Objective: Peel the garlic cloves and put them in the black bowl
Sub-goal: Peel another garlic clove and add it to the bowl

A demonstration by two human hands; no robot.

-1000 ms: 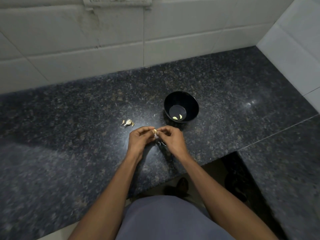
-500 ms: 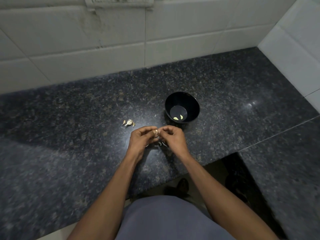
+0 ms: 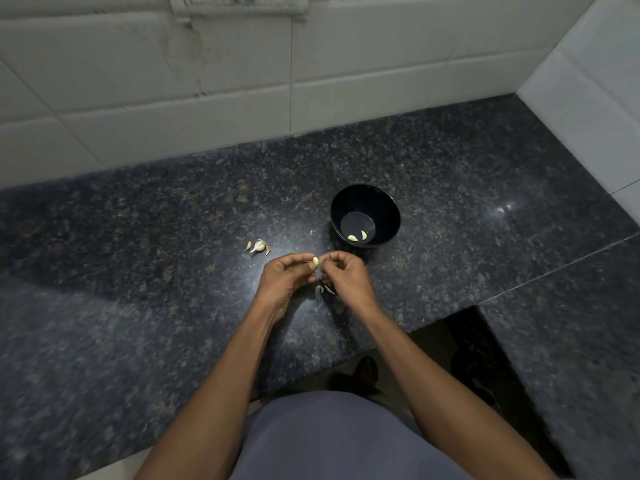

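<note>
Speckled dark granite makes up the countertop, which runs back to a wall of white tiles and turns a corner on the right. Both hands meet just above the counter, near its front edge. The left hand has its fingers curled inward, and its thumb and fingertips pinch a pale garlic clove that shows between the two hands. The right hand is also curled, its fingertips drawn together right against the clove; whether they grip the clove itself or a bit of its skin is too small to tell. Below the hands, on the counter, lie a few thin pale peel scraps, partly hidden by the right hand. The black bowl stands upright just beyond the right hand, apart from it, and holds two peeled cloves on its flat bottom, lying close together toward the near side. To the left of the bowl and beyond the left hand, a small cluster of unpeeled garlic cloves rests on the granite, three pieces nearly touching one another. A plate of wall switches sits at the top edge of the view, and the person's grey garment fills the bottom centre.
</note>
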